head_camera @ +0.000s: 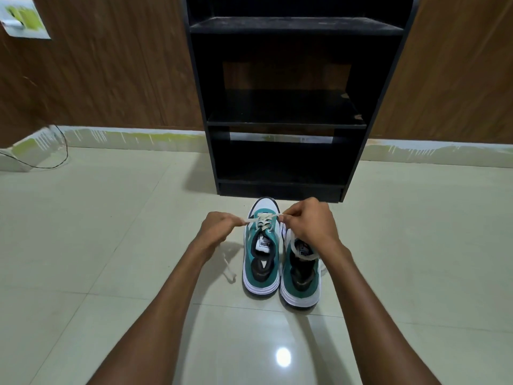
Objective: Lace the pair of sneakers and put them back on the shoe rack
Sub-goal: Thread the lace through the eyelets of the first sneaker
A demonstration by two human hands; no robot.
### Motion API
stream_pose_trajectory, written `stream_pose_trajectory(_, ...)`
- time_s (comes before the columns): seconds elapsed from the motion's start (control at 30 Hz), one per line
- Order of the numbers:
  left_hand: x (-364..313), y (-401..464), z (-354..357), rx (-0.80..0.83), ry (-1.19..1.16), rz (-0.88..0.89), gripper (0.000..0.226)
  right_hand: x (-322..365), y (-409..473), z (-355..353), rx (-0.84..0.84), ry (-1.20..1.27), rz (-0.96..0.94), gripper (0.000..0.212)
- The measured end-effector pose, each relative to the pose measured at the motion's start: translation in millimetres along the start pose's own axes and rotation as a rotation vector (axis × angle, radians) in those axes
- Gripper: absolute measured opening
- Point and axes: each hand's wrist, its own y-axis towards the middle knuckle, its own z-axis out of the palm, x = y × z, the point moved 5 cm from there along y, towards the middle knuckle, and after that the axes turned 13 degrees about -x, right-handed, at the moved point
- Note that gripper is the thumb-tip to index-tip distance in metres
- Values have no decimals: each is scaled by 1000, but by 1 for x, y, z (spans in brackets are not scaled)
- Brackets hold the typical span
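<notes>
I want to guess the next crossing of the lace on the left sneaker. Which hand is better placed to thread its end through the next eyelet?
Probably the left hand. Its grip pinches the lace beside the left sneaker; the right hand reaches across the right sneaker.

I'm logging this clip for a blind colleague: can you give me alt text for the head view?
Two bare hands pull a cream lace taut sideways across a teal and white sneaker on a pale tiled floor, left hand and right hand each pinching one end. Its partner sneaker stands beside it, loosely laced, before an empty black shoe rack.
</notes>
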Motion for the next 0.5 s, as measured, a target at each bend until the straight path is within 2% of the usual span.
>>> stream_pose_trajectory(0.07,20,5,-8,-155,179,63,20,-7,0,-2,21,-94,3,17)
stream_pose_trajectory(0.13,31,3,-9,-238,320,71,21,-12,1,1,53,-162,7,16)
stream_pose_trajectory(0.23,25,0,3,-185,490,176,36,-14,-1,7,116,-205,-23,17)
stream_pose_trajectory(0.3,13,-6,17,-56,411,306,45,-10,-4,9,137,-211,-59,18)
stream_pose_trajectory(0.37,6,-10,26,15,278,435,38,-5,-6,12,169,-197,-81,18)
stream_pose_trajectory(0.5,5,-12,24,-48,249,506,24,1,-8,12,217,-161,-110,20)
